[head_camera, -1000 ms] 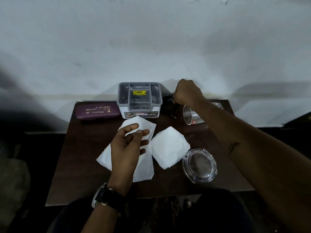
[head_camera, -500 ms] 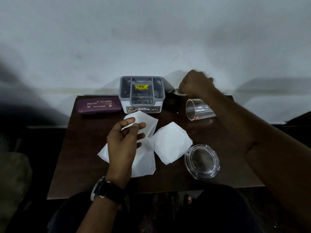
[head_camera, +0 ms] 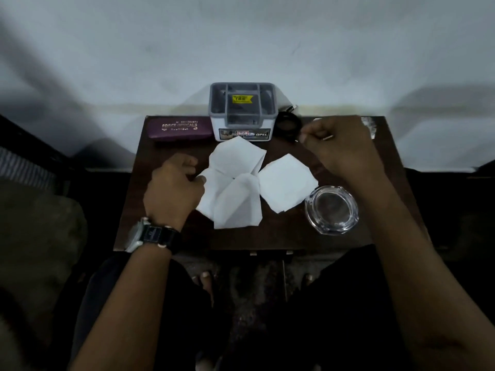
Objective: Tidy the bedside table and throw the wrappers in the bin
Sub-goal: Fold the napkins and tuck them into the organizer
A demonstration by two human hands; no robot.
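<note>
**Inspector:** The position of the wrappers is to be stated.

**Assessor:** Several white paper wrappers (head_camera: 235,183) are found lying loose and partly overlapped at the middle of the bedside table (head_camera: 267,236), just in front of the grey organiser box (head_camera: 242,111) at the back edge. No bin is seen in the view.

**Inspector:** And the hands?

**Assessor:** The left hand (head_camera: 174,191) is placed at the left edge of the wrappers, fingers curled and touching the paper; a firm pinch cannot be confirmed. The right hand (head_camera: 340,148) is held closed near the back right, something thin apparently pinched, but the object cannot be identified through blur.

**Inspector:** Step in hand?

**Assessor:** Gathering of the wrappers is judged to be starting; none has yet been lifted.

**Inspector:** Next requirement?

**Assessor:** The sheets would need to be drawn together into one grasp, clear of the glass ashtray (head_camera: 332,210) near the front right and the purple spectacle case (head_camera: 179,129) at the back left.
</note>
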